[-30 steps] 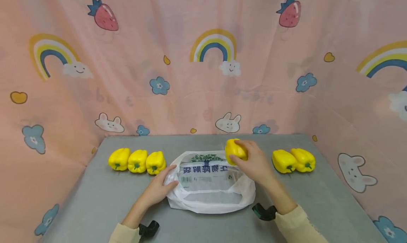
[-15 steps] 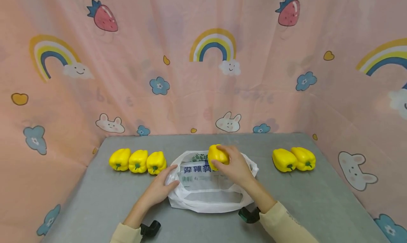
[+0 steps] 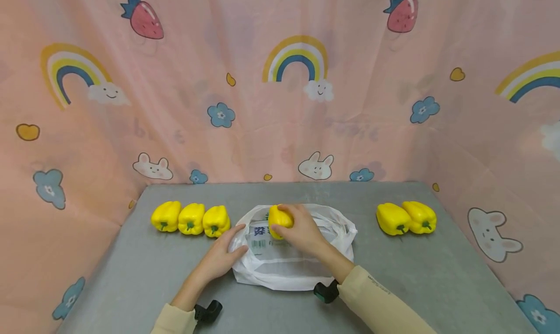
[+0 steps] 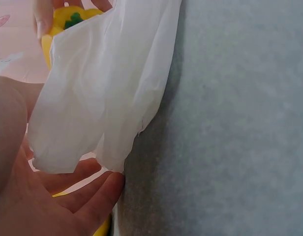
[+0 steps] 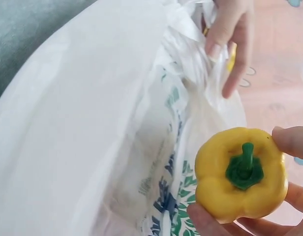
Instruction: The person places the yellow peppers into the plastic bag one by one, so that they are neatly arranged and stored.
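A white plastic bag (image 3: 262, 275) with blue and green print lies with its mouth open at the middle of the table. My left hand (image 3: 222, 256) holds the left side of its rim, with the plastic running between thumb and fingers in the left wrist view. My right hand (image 3: 304, 229) grips a yellow bell pepper (image 3: 280, 221) over the bag's mouth. In the right wrist view the pepper (image 5: 241, 174) shows its green stem, pinched between thumb and fingers beside the printed wall. The left wrist view shows part of this pepper behind the plastic.
Three yellow bell peppers (image 3: 191, 219) stand in a row left of the bag. Two more peppers (image 3: 407, 218) sit at the right. A pink patterned curtain (image 3: 245, 144) encloses the back and sides of the grey table (image 3: 437, 280).
My right hand has carried the yellow bell pepper leftward, from the bag's right rim to over its mouth. The left hand has stayed at the bag's left side.
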Demonstrator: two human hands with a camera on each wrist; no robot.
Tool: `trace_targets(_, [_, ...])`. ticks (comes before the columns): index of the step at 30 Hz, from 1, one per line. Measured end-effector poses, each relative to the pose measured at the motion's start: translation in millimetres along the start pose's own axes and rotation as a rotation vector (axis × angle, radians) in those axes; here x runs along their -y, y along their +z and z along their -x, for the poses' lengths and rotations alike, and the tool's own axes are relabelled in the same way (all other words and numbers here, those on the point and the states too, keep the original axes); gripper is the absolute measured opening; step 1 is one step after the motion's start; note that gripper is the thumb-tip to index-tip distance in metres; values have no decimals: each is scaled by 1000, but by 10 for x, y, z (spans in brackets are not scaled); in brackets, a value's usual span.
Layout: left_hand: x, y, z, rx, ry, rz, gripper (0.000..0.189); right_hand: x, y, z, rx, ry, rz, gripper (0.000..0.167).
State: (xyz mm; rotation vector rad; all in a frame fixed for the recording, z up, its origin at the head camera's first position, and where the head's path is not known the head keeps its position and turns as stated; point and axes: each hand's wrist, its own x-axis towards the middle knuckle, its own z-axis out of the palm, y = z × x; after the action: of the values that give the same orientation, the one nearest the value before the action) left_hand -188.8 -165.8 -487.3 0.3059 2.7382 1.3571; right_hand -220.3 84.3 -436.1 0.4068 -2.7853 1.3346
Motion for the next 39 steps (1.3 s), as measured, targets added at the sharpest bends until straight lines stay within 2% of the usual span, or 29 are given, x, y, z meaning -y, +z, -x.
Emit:
trace_targets(10, [-17,-10,5,18,-13,10,58,-18,197,-125,85,32,18,58])
trace_targets(21, [4,-4,10,18,-4,18,58,-29,353,-246,103,34,52,58])
trace_targets(29, [-6,15,3,30,18,8,56,-2,357,-259,97,36,74,58])
trace_targets(36, [0,16,18,23,24,9,56,7,344,-214,142,-27,33,60])
trace_targets(39, [6,15,9,24,28,7,56,22,281,-182,142,-30,32,58])
